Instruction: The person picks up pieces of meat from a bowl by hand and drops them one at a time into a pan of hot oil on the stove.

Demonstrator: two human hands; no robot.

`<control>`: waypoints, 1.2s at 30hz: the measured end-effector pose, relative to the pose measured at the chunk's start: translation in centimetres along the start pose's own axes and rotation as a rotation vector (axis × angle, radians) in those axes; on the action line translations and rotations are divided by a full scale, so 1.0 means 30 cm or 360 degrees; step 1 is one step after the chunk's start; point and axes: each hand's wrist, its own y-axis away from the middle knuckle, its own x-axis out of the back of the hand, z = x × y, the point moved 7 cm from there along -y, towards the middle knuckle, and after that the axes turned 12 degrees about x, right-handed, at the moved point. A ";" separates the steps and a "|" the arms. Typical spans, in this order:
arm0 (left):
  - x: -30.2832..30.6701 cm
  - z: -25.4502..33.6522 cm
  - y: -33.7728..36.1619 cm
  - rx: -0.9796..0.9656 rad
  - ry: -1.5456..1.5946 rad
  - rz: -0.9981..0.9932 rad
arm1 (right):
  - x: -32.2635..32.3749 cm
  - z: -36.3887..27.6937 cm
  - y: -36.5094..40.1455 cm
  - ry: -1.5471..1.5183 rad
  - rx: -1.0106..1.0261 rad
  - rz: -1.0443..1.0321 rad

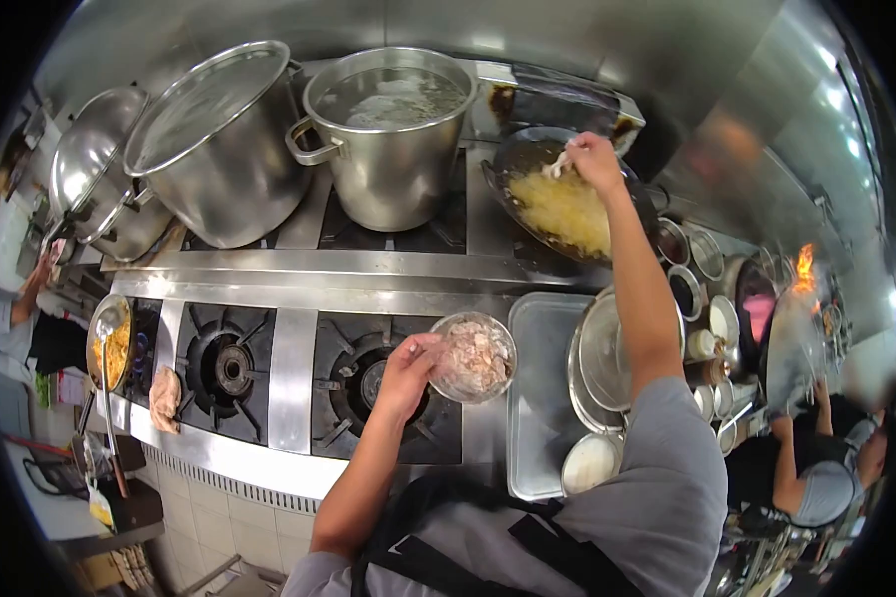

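Note:
My left hand (408,376) grips the rim of a round metal bowl (509,375) above the front burner. Pale, floury-looking pieces of raw meat (475,358) fill the bowl. Stretched out to the back right, my right hand (594,161) pinches a pale piece of meat (560,167) over a dark wok (508,204). Yellow oil (558,211) bubbles and foams inside that wok.
Two big steel pots, one with liquid (398,99) and one lidded (219,149), stand on the back burners. A grey tray (543,398) and stacked strainers (607,353) lie right of the bowl. Flames (804,267) rise near a co-worker (816,468) at right. A pan (119,368) holds yellow food at left.

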 end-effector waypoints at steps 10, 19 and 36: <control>0.157 0.031 0.137 -0.0093 0.0019 0.0330 | -0.121 0.334 -0.141 0.0786 -0.0432 0.0033; 0.041 -0.014 -0.025 -0.0145 -0.0228 0.0253 | -0.216 -0.358 0.322 0.0111 0.0258 -0.0779; -0.080 -0.082 -0.146 -0.0290 -0.0959 0.0105 | -0.073 -0.344 0.575 0.0244 0.0297 -0.0250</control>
